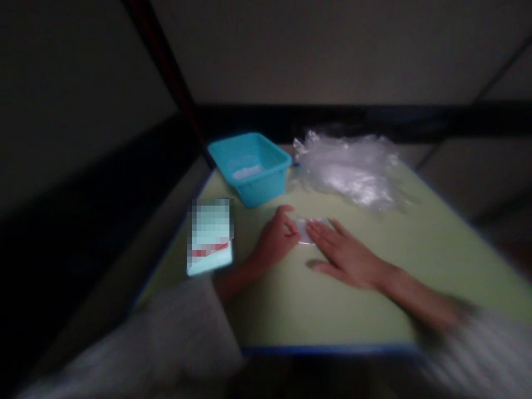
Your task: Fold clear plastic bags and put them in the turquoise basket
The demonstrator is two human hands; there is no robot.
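A small clear plastic piece (305, 230) lies on the pale green table (316, 305) between my two hands. My left hand (275, 239) rests at its left edge with fingers curled, the fingertips pinching or pressing that edge. My right hand (347, 255) lies flat with fingers stretched out, the fingertips pressing the piece's right side down. The picture is dim and blurred, so the exact hold of the left fingers is unclear.
A turquoise plastic tub (251, 166) with something pale inside stands at the table's far left. A heap of crumpled clear plastic (353, 169) lies at the far right. A light card or booklet (210, 238) sits at the left edge. The table has a blue rim.
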